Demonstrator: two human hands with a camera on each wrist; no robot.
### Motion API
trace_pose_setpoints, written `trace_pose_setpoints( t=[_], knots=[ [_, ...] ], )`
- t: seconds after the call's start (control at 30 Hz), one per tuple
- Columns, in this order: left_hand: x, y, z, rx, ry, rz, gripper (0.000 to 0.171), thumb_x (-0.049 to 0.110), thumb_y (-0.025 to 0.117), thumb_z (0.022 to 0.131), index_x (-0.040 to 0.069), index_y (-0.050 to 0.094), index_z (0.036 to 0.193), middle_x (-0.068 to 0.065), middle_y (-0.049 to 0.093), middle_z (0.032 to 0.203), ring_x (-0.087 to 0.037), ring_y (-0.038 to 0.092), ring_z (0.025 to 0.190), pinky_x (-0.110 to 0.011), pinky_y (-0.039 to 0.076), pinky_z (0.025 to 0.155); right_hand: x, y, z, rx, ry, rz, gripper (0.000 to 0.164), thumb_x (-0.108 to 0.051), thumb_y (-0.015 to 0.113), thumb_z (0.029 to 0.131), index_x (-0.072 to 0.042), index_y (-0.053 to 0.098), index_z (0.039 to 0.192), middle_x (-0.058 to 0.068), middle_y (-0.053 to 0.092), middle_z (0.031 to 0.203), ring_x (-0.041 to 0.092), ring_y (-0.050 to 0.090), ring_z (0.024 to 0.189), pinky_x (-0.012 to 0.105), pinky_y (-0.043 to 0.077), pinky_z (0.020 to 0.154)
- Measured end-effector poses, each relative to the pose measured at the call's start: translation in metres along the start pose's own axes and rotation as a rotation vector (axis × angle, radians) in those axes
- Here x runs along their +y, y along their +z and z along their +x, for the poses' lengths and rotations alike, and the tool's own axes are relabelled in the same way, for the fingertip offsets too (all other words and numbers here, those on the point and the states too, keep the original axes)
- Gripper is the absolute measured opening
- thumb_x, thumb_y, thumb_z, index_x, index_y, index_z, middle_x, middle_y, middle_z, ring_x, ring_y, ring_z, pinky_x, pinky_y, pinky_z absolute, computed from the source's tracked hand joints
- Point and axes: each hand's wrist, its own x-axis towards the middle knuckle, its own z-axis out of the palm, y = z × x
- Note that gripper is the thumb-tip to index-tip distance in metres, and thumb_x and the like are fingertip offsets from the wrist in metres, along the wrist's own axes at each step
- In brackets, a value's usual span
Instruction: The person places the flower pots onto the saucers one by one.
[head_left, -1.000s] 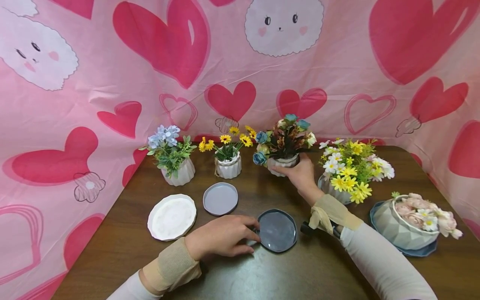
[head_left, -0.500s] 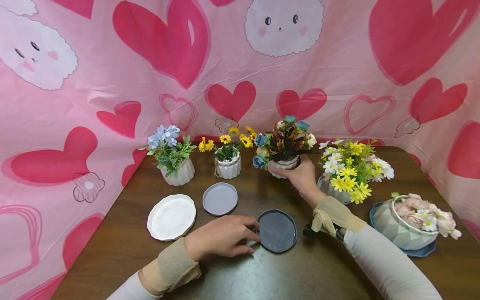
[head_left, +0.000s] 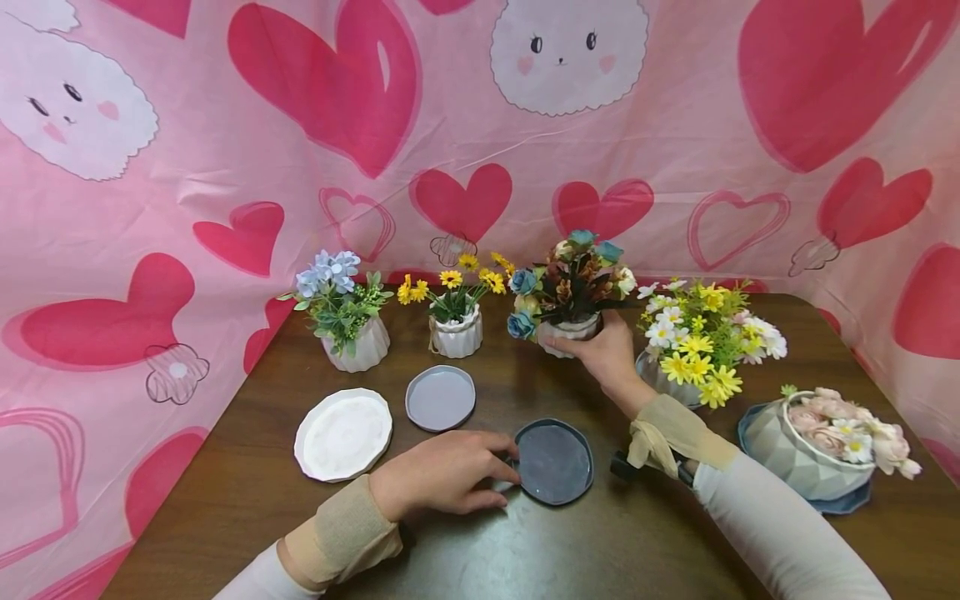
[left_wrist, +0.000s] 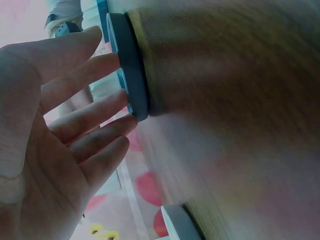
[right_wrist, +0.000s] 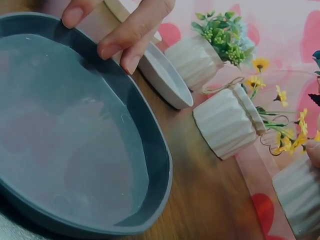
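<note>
My right hand (head_left: 613, 358) grips a white fluted flowerpot (head_left: 573, 328) with blue roses and brown foliage, at the back of the table. The thumb crosses the pot's front; the other fingers are mostly hidden behind it. Whether the pot touches the table I cannot tell. My left hand (head_left: 453, 473) reaches over the table, its loosely extended fingertips touching the left rim of a dark grey saucer (head_left: 555, 462). In the left wrist view those fingers (left_wrist: 102, 107) lie against the edge of the saucer (left_wrist: 131, 70). The right wrist view shows fingertips at the rim of the same saucer (right_wrist: 75, 135).
A lilac saucer (head_left: 441, 398) and a white saucer (head_left: 343, 435) lie left. Behind them stand a yellow-flower pot (head_left: 459, 333) and a blue-flower pot (head_left: 358, 343). Right are a yellow-and-white daisy pot (head_left: 667, 385) and a pink-flower pot (head_left: 817, 454) on a blue saucer (head_left: 840, 502).
My right hand and its flowerpot have shifted slightly toward me and to the right. The left hand and the dark grey saucer have stayed in place.
</note>
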Motion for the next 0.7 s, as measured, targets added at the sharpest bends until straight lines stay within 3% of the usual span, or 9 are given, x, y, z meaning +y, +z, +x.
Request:
trace_pose_setpoints(
  t=[0.7],
  knots=[
    [0.0004, -0.0010, -0.0004, -0.012, 0.002, -0.017, 0.029, 0.038, 0.065, 0.095, 0.024, 0.072, 0.119, -0.001, 0.062, 0.128, -0.007, 0.062, 0.112, -0.024, 0.051, 0.096, -0.0094, -0.0034, -0.0083, -0.038, -0.011, -0.001, 0.097, -0.040, 0.091, 0.067, -0.003, 0.042, 0.143, 0.017, 0.056, 0.139, 0.033, 0.055, 0.126, 0.050, 0.044, 0.107]
  ],
)
